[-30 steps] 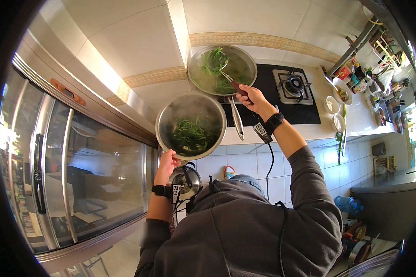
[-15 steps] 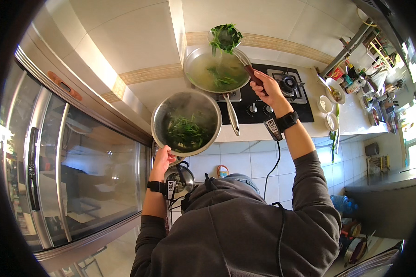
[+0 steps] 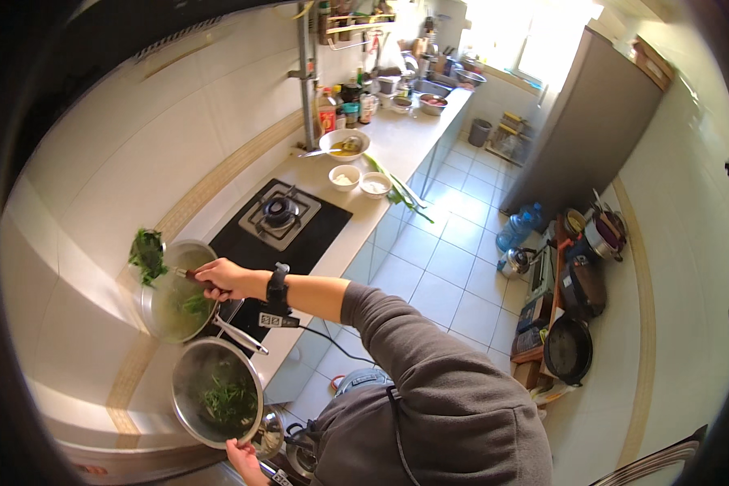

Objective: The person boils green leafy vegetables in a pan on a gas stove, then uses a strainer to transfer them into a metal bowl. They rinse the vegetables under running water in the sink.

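My right hand [image 3: 223, 279] is closed around the brown handle of a strainer [image 3: 147, 257] heaped with wet leafy greens. The strainer is raised above the wall-side edge of a pan [image 3: 147, 304] of cloudy, pale green water. Some greens [image 3: 194, 304] remain in that water, and the pan's metal handle [image 3: 241, 334] points toward the counter's front edge. My left hand [image 3: 243, 460] grips the near rim of a deep steel pot [image 3: 185, 415], fingers partly hidden. Cut greens [image 3: 228, 397] lie inside this pot, which is tilted beside the pan.
A bare gas burner [image 3: 280, 212] is on the black stove. Farther along the counter stand a bowl of yellow liquid [image 3: 345, 146], two small white bowls, green onions [image 3: 397, 185] and bottles. A kettle [image 3: 514, 263] and blue water jugs [image 3: 520, 227] stand on the floor across the aisle.
The view has swung to the right, bringing in more of the counter and aisle. My hands still hold the strainer and the pot, and the greens stay raised near the pan's far edge.
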### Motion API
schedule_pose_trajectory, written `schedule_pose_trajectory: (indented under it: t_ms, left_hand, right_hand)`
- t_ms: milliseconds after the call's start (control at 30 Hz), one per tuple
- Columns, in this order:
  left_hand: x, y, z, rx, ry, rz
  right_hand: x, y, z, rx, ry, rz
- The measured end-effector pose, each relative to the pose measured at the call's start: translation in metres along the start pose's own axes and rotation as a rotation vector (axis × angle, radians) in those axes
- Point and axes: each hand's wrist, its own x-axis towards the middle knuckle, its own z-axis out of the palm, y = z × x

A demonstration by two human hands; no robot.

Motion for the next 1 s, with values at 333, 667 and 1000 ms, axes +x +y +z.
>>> schedule_pose_trajectory:
  t_ms: [333, 667, 1000]
  left_hand:
    - [-0.012, 0.010, 0.014, -0.035, -0.150, 0.060]
    - [-0.026, -0.007, 0.001, -0.065, -0.062, 0.067]
    - [0.002, 0.002, -0.001, 0.013, -0.072, 0.005]
  right_hand:
    - [-0.006, 0.030, -0.010, -0.157, 0.203, 0.022]
    - [-0.023, -0.012, -0.001, -0.035, -0.152, 0.072]
    - [-0.017, -0.004, -0.002, -0.008, -0.025, -0.028]
